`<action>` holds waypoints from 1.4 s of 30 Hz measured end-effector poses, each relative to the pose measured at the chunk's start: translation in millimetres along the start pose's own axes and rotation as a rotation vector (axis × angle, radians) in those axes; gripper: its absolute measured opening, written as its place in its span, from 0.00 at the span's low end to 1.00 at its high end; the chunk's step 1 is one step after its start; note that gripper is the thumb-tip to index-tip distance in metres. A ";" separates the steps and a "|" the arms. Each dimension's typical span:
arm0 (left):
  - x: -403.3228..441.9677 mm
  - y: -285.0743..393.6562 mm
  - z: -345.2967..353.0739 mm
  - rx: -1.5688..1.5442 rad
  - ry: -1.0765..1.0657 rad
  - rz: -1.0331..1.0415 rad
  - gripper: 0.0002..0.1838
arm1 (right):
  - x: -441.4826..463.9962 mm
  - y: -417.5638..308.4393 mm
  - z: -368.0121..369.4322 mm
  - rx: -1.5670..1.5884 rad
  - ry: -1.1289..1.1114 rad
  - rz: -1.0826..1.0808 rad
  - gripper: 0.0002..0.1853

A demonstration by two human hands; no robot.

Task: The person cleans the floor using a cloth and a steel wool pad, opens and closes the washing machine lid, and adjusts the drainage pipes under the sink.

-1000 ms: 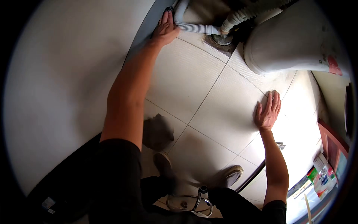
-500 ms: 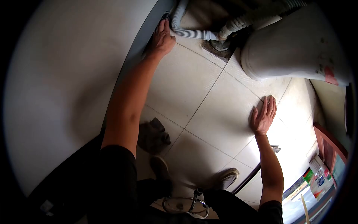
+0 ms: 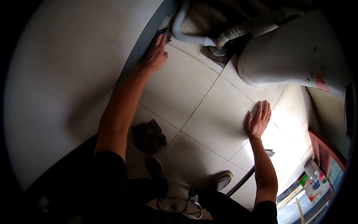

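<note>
My left hand [image 3: 154, 54] reaches to the floor along the dark base strip [image 3: 138, 50] of the large white surface. Its fingers press on a dark, wiry scouring pad [image 3: 166, 35] near the grey corrugated hose [image 3: 190, 38]. My right hand [image 3: 258, 121] lies flat on the tiled floor [image 3: 203, 112], fingers spread, holding nothing. A crumpled dark cloth [image 3: 149, 137] rests on the tiles between my left arm and my shoes.
A floor drain [image 3: 217, 51] takes the hoses at the top. Right of it stands a white rounded container [image 3: 283, 52]. A metal-framed stool [image 3: 181, 205] is below me. At the lower right are a reddish frame [image 3: 328, 149] and a packet [image 3: 313, 188].
My left hand has moved back along the base strip, away from the top edge, and more of the pad shows. My right hand stays flat on the floor while the view shifts.
</note>
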State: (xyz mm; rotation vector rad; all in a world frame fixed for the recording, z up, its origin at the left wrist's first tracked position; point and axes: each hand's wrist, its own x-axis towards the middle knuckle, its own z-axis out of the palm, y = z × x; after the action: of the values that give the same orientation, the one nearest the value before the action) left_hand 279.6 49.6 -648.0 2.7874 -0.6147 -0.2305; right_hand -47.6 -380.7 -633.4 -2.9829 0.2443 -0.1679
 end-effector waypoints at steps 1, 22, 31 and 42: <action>-6.6 0.4 -2.8 0.002 0.001 0.001 0.39 | 0.0 -0.8 -0.8 -0.005 -0.006 0.004 0.35; 56.5 4.9 19.7 -0.059 0.137 -0.107 0.38 | 52.4 -101.0 41.9 -0.113 0.028 0.624 0.38; 54.5 13.7 2.1 0.050 0.141 -0.020 0.36 | 51.7 -106.5 36.8 -0.101 0.017 0.643 0.38; 33.3 5.7 -1.9 0.099 0.038 0.037 0.37 | 56.6 -104.0 39.0 -0.104 -0.009 0.660 0.39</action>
State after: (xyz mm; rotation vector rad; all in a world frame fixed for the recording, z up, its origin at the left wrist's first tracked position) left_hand 307.6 30.7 -647.6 2.8646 -0.6862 -0.1422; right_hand 28.7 -283.5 -650.3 -2.8117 1.2318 -0.0636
